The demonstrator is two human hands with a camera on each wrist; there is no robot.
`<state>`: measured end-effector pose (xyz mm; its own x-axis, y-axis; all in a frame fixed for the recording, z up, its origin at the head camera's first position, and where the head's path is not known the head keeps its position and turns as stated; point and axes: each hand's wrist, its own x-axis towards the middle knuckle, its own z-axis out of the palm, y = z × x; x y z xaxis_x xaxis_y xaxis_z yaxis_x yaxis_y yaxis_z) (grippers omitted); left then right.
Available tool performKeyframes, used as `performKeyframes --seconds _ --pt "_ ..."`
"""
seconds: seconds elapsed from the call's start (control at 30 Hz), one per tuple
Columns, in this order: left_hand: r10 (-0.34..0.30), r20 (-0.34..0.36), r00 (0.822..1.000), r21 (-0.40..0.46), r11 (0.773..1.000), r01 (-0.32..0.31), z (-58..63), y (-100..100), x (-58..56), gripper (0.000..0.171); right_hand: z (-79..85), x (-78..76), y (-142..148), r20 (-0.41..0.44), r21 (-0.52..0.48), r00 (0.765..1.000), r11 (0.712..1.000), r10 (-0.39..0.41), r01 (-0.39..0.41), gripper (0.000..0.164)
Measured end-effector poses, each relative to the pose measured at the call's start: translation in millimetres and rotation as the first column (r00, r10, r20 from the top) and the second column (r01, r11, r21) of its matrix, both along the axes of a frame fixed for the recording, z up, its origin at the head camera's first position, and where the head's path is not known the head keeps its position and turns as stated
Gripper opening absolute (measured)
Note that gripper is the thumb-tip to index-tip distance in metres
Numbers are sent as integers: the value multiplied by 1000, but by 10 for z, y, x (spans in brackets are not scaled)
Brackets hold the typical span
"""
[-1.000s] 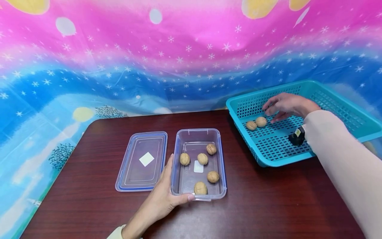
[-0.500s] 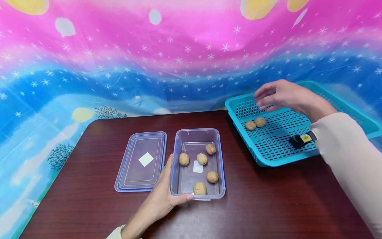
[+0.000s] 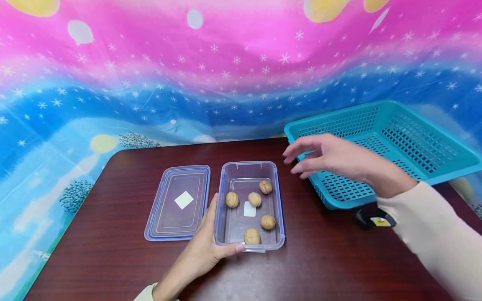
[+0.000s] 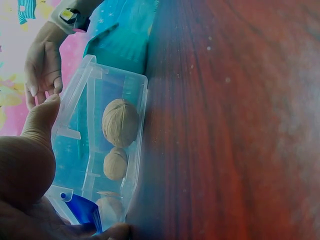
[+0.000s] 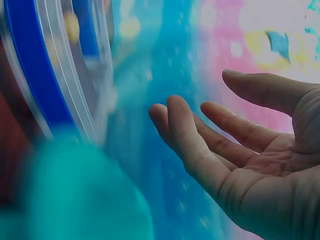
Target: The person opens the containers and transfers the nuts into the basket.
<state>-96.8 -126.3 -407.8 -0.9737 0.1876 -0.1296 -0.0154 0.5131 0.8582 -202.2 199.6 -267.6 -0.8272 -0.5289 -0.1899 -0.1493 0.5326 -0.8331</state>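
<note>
My left hand [image 3: 205,246] holds the near left corner of a clear plastic box [image 3: 279,209], thumb on its front rim and fingers along its left side. Several walnuts [image 3: 252,236] lie apart on the box floor; the left wrist view shows walnuts [image 4: 120,122] through the wall. Over the left edge of a teal mesh basket [image 3: 418,138] hovers my right hand [image 3: 331,159]. Its fingers are loosely bent, and the right wrist view shows no thing in that hand [image 5: 240,145]. The hand and forearm hide part of the basket floor.
A clear lid [image 3: 177,221] with a blue seal lies flat left of the box. The dark wooden table [image 3: 316,267] ends at a patterned cloth [image 3: 241,75] behind. A black device [image 3: 376,219] is strapped to my right wrist.
My right hand has lifted out of the basket and come left and nearer, toward the box. Two walnuts seen in the basket before are now behind it. My left hand and the box stay put.
</note>
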Motion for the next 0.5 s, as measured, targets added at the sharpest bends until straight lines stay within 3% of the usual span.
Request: performKeyframes --seconds 0.23,0.5 --pt "6 19 1000 -5 1000 -6 -3 -1 -3 135 -281 170 -350 140 -158 980 980 143 -120 39" --pt "0 4 1000 -8 1000 0 -17 -7 0 136 -553 285 -648 181 -198 947 953 264 -228 38"
